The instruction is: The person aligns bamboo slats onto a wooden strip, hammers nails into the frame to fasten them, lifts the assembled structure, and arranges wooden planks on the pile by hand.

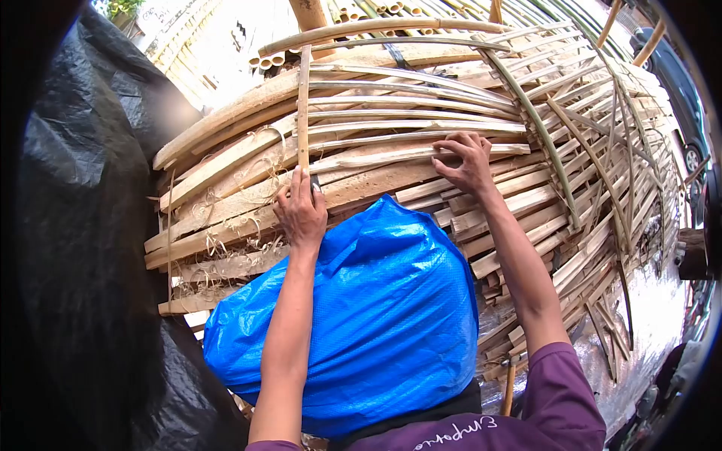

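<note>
My left hand (301,210) has its fingers closed on the lower end of an upright bamboo strip (304,113), which crosses the left ends of several long slats. A small dark thing shows by its thumb, too small to name. My right hand (468,165) curls its thumb and fingers round a pale split-bamboo slat (376,158) that lies nearly level, close to the slat's right end. These slats rest over rough wooden boards (248,161) with curly shavings on them. Below both hands, a blue plastic sheet (383,316) covers my lap.
A lattice of bamboo slats (556,150) spreads to the right, over stacked split pieces (496,225). Black plastic sheeting (90,225) hangs at the left. Round bamboo poles (383,9) lie at the back. A dark car (669,83) stands at the far right.
</note>
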Action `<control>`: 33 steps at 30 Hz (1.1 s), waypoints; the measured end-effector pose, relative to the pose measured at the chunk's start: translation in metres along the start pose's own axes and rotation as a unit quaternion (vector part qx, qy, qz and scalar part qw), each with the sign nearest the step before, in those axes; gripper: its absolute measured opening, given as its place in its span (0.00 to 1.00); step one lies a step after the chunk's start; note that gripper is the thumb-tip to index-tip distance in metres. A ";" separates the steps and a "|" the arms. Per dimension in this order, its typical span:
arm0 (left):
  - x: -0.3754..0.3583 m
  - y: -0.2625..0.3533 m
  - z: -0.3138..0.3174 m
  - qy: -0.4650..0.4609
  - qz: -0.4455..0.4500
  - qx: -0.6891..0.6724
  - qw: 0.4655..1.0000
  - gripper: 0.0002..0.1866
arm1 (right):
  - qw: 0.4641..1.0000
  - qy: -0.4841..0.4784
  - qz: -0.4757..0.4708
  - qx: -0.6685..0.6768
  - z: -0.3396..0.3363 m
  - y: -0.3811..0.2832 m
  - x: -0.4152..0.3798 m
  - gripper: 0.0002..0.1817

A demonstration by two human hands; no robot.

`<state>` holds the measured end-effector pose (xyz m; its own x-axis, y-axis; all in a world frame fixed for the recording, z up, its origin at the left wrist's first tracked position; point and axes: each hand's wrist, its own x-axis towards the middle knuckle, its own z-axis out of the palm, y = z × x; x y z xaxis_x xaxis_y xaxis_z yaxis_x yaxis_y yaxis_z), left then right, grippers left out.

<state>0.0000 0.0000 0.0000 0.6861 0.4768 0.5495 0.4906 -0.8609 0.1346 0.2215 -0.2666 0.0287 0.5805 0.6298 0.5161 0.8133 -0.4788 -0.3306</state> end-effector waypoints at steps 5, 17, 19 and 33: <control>-0.001 0.001 0.001 0.021 0.004 -0.016 1.000 0.21 | 0.995 0.077 0.060 -0.012 0.010 0.006 0.002 0.13; -0.003 0.001 0.002 0.015 0.002 -0.017 1.000 0.22 | 0.952 0.021 0.186 -0.241 0.012 -0.002 -0.002 0.28; -0.003 0.000 0.002 0.026 -0.003 -0.012 1.000 0.22 | 0.952 0.019 0.182 -0.246 0.012 -0.001 -0.001 0.28; -0.003 0.002 -0.002 0.019 -0.011 -0.008 1.000 0.21 | 0.975 0.128 0.029 -0.177 0.009 -0.009 -0.004 0.23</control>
<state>-0.0018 -0.0037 0.0008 0.6547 0.4881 0.5772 0.4962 -0.8535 0.1589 0.2120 -0.2599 0.0225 0.5602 0.4430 0.6999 0.6882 -0.7192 -0.0957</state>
